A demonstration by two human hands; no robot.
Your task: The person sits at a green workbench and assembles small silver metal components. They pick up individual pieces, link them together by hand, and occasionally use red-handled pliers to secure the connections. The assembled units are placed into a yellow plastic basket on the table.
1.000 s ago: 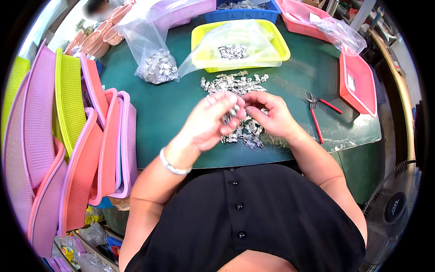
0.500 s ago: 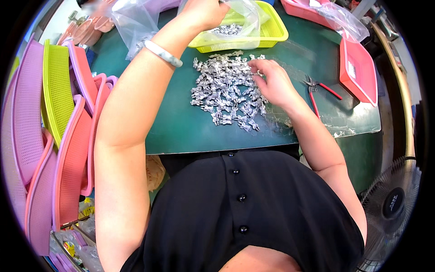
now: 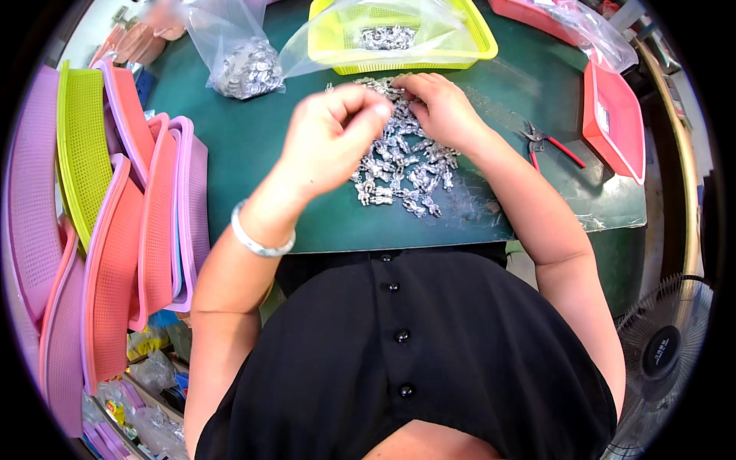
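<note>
A heap of small silver metal charms (image 3: 395, 169), shaped like little figures, lies on the green table. My left hand (image 3: 326, 142), with a pale bangle at the wrist, is over the heap's left side. Its fingers curl toward the thumb; whatever may be between them is too small or blurred to name. At the heap's upper right, my right hand (image 3: 448, 115) reaches in among the charms, thumb and forefinger apart. Just beyond is a yellow-green basket (image 3: 484, 47) lined with a clear plastic bag (image 3: 326, 40); more charms show inside it.
Left of that basket stands a clear bag of silver pieces (image 3: 249, 70). Red-handled pliers (image 3: 563, 152) lie at right, beside a pink basket (image 3: 619, 126). Stacked plastic baskets (image 3: 111, 268) crowd the left side. A fan (image 3: 661, 351) stands at lower right.
My left hand has come back from the basket's bag to the heap, letting go of the plastic. My right hand has moved slightly left and farther into the charms.
</note>
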